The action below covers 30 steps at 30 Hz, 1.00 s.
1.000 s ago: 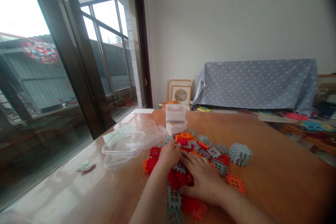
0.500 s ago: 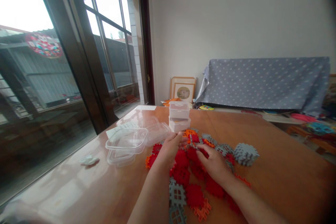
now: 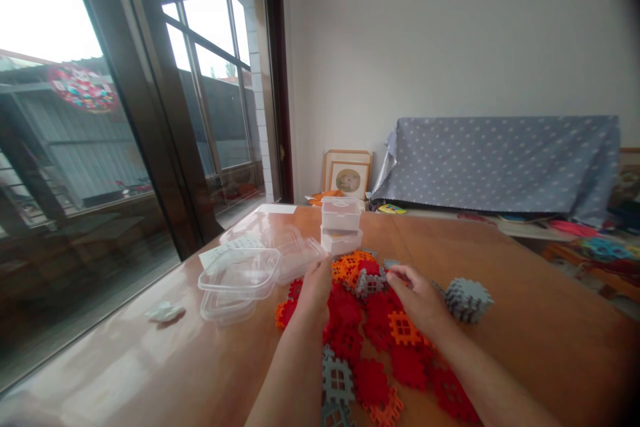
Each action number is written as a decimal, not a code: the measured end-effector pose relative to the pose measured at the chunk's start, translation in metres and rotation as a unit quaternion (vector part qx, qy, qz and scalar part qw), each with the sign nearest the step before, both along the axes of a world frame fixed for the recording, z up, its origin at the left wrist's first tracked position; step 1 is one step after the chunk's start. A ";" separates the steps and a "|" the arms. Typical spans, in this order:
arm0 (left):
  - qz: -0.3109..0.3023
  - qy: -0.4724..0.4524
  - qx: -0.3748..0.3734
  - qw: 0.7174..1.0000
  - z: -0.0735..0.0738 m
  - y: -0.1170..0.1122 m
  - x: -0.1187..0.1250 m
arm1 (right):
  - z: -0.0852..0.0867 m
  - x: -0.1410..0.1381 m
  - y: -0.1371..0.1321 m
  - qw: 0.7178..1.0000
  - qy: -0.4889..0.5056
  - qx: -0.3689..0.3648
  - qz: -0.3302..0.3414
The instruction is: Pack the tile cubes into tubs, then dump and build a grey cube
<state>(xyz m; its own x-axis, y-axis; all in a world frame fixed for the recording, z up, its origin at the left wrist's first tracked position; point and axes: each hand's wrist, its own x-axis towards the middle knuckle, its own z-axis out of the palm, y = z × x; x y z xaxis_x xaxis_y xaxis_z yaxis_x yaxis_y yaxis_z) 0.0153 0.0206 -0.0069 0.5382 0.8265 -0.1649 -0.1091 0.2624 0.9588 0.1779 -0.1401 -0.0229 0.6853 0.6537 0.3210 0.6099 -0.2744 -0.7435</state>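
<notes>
While both bare hands hover above a loose heap of red, orange and grey plastic waffle-block tiles (image 3: pixel 347 320) on a wooden table (image 3: pixel 550 353), a small tangle of grey tiles (image 3: pixel 370 285) sits near the far edge of the heap, between the hands. This tangle lies just left of the right hand (image 3: pixel 417 297) and well to the right of the left hand (image 3: pixel 315 290), so the right hand is the nearer. Its fingers reach left and slightly far, ending at or just beside the tangle; whether they touch it cannot be told. The tangle shows no clear long axis. The right hand is loosely curled, with no tile plainly held, but a small piece could be hidden between thumb and fingers. The left hand is curled at the far left side of the heap, close to a clear plastic container (image 3: pixel 239 273); its palm faces away, so its contents, if any, cannot be seen. A squat block of stacked grey tiles (image 3: pixel 467 300) stands just beyond the right hand, to the right of the heap. Two stacked translucent boxes (image 3: pixel 341 223) stand on the far side. Both hands and forearms hide the tiles beneath them, and the bottom of the view cuts off the near end of the heap, including a grey tile (image 3: pixel 336 380).
</notes>
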 end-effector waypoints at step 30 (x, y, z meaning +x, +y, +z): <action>-0.188 -0.093 -0.072 0.975 0.019 -0.023 0.000 | -0.013 -0.011 0.034 0.998 -0.018 0.013 0.058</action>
